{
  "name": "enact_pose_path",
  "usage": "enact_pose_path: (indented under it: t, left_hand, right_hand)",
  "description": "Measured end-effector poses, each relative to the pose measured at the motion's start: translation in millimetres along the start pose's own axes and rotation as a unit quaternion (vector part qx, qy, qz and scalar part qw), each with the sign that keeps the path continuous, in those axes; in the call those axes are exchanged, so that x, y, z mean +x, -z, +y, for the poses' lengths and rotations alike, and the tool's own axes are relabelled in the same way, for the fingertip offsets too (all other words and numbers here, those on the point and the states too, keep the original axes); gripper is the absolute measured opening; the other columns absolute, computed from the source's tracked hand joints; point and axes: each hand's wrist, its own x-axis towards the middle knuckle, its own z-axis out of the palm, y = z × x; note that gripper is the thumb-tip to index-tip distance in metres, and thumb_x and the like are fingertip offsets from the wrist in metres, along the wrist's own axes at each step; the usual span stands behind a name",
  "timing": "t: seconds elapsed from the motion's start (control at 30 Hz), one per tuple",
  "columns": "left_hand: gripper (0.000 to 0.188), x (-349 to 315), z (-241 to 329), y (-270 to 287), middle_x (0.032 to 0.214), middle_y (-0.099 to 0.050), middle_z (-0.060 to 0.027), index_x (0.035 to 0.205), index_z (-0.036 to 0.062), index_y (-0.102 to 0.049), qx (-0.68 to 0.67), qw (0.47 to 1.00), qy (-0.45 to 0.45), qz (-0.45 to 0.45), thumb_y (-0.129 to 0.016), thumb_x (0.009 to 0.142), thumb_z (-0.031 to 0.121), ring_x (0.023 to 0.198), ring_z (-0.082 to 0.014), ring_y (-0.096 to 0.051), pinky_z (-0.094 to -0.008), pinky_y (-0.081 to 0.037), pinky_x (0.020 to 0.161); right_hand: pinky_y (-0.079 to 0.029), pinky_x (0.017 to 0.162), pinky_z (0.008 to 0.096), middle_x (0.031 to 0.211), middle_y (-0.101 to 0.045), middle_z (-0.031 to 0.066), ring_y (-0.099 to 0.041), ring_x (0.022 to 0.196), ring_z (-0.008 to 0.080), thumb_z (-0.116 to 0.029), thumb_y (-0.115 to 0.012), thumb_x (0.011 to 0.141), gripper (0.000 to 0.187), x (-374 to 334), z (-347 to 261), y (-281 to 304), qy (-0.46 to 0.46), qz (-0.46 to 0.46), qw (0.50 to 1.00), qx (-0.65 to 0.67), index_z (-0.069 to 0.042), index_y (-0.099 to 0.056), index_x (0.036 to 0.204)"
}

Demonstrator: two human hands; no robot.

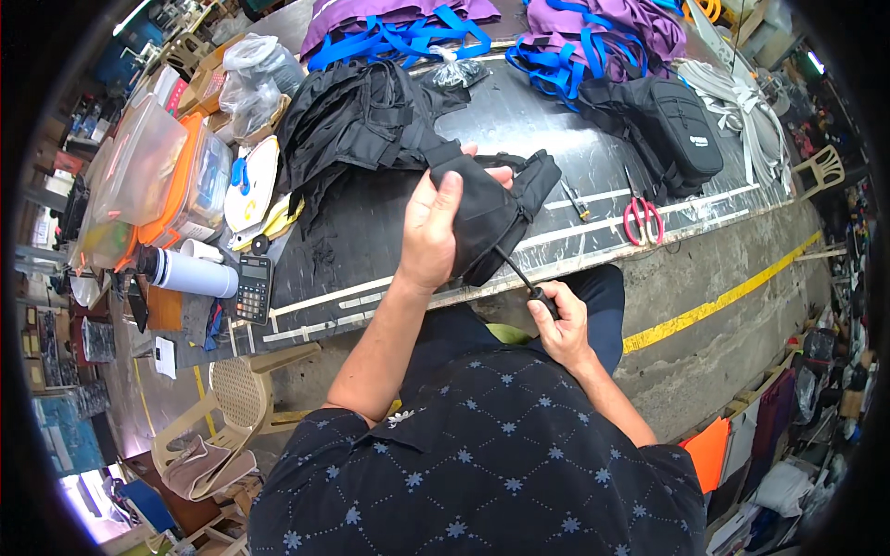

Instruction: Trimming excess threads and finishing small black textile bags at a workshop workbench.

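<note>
The left hand (428, 236) is partly closed around a black pouch (480, 218); the thumb is laid along its near face, and fingertips are seen at its upper edge. The right hand (565, 332) is curled, with a black grip (541, 300) pinched between thumb and fingers. From this grip, a thin black shaft (515, 270) is extended up to the pouch's lower edge; whether it is a cord or a rod cannot be told. The pouch is held directly to the right of the left palm, above and to the left of the right hand. Beyond the left hand, a heap of black fabric (357, 120) is spread on the table (338, 241). Above and to the right of the right hand, pink-handled scissors (642, 221) are placed.
</note>
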Motion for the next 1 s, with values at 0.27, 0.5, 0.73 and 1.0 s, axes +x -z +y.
enact_pose_path:
  t: [0.27, 0.5, 0.73, 1.0]
  left_hand:
    - [0.042, -3, -8, -9, 0.124, -0.069, -0.0254, 0.149, -0.0018, -0.043, 0.033, 0.999, -0.008, 0.020, -0.044, 0.113, 0.020, 0.115, -0.0283, -0.069, -0.0413, -0.056, 0.103]
    - [0.040, 0, -6, -2, 0.122, -0.070, -0.0258, 0.145, -0.0026, -0.047, -0.006, 0.999, 0.030, 0.028, -0.044, 0.112, 0.021, 0.114, -0.0299, -0.069, -0.0437, -0.058, 0.099]
    - [0.043, 5, 2, 6, 0.132, -0.064, -0.0268, 0.144, -0.0045, -0.047, -0.053, 0.994, 0.010, 0.091, -0.046, 0.113, 0.025, 0.123, -0.0338, -0.065, -0.0451, -0.056, 0.103]
    - [0.037, -2, -13, 1, 0.128, -0.067, -0.0236, 0.142, -0.0013, -0.048, -0.052, 0.993, -0.005, 0.102, -0.048, 0.111, 0.020, 0.116, -0.0286, -0.067, -0.0423, -0.056, 0.101]
  right_hand:
    - [-0.045, 0.071, 0.0238, 0.087, -0.062, -0.0009, -0.053, 0.079, 0.0067, -0.011, -0.069, 0.101, 0.014, 4, -17, -5, -0.068, -0.006, 0.996, 0.058, 0.001, -0.066, 0.107]
    - [-0.045, 0.063, 0.0232, 0.083, -0.066, 0.0012, -0.060, 0.071, 0.0077, -0.015, -0.062, 0.106, 0.018, 11, -25, 3, -0.316, -0.199, 0.753, 0.542, 0.001, -0.067, 0.114]
    - [-0.052, 0.066, 0.0384, 0.091, -0.068, 0.0144, -0.066, 0.073, 0.0341, -0.004, -0.075, 0.090, 0.034, 26, -44, -1, 0.129, 0.027, 0.975, -0.177, -0.002, -0.067, 0.122]
    - [-0.054, 0.076, 0.0276, 0.105, -0.075, 0.0140, -0.072, 0.087, 0.0180, 0.002, -0.075, 0.091, 0.035, 24, -50, 8, 0.037, -0.078, 0.995, 0.042, 0.001, -0.066, 0.125]
